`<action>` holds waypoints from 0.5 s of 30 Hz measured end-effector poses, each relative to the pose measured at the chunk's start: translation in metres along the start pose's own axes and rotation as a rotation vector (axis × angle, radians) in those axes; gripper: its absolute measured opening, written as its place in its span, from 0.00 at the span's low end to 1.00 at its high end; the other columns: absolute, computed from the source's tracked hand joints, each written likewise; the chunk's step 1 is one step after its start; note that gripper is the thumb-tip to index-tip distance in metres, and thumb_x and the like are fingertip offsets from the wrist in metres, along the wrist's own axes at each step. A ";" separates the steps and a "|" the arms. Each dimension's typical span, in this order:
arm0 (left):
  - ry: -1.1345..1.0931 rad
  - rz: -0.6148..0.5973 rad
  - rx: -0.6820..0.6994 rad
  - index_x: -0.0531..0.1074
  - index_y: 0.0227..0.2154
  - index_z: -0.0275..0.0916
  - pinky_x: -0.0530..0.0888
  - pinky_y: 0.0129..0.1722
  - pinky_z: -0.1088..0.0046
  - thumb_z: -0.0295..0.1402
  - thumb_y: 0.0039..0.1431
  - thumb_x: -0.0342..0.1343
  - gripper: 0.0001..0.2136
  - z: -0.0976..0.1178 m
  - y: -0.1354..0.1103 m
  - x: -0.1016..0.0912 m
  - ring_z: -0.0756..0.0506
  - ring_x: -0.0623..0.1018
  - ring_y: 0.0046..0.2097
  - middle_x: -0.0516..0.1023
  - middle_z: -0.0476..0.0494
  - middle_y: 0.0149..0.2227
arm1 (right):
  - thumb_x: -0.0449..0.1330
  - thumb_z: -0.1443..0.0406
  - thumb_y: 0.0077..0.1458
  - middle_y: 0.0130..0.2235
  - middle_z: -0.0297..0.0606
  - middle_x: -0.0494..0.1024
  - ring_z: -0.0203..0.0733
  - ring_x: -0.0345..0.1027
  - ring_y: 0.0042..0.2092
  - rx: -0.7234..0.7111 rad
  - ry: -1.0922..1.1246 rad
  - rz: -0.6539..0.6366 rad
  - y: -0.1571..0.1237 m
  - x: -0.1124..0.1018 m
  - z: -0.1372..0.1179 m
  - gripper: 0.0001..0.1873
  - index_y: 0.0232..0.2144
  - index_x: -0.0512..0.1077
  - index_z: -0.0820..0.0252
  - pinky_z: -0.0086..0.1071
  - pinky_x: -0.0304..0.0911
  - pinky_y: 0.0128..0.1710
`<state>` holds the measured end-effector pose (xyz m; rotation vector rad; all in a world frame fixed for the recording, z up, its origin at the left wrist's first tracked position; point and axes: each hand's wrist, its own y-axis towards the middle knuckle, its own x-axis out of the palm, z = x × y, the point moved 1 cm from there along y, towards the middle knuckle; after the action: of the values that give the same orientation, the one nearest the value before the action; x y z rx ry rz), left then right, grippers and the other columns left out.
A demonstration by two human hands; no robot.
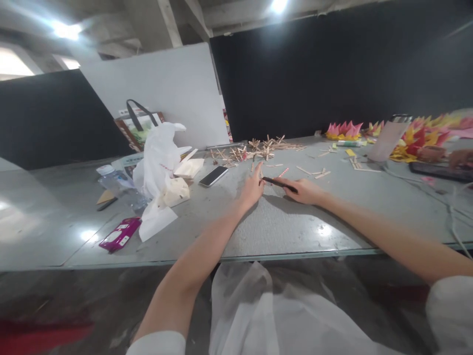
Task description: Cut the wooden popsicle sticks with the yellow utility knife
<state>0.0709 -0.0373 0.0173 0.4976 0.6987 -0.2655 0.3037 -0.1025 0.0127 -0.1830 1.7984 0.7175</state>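
While both arms are stretching out over the grey desk point(281, 227), the right hand point(305, 191) is lying closed on a dark pen point(280, 184), whose tip is pointing toward the left hand point(253, 189). That left hand is resting flat on the desk with its fingers spread, holding nothing, its fingertips touching or just beside a small wooden stick point(283, 172); which of the two cannot be made out. Beyond the hands, a loose heap of wooden sticks point(258, 147) is lying near the dark back wall. A phone point(213, 176) is sitting face up to the left of the hands, next to pale wooden blocks point(189, 168) and a crumpled white plastic bag point(158, 158). A clear bottle point(120, 187) is lying on its side further left, and a purple packet point(120, 233) is lying near the front edge. Pink and yellow paper flowers point(343, 130) are standing far right.
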 end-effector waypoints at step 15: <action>-0.055 0.017 0.025 0.55 0.74 0.43 0.73 0.39 0.72 0.21 0.66 0.51 0.34 -0.004 0.001 0.003 0.48 0.79 0.31 0.82 0.47 0.33 | 0.49 0.59 0.72 0.36 0.39 0.85 0.40 0.71 0.26 -0.057 0.009 0.048 0.000 0.007 0.008 0.30 0.73 0.63 0.53 0.30 0.56 0.30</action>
<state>0.0713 -0.0342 0.0133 0.5179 0.6384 -0.2711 0.3073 -0.0963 0.0051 -0.1816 1.7967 0.8043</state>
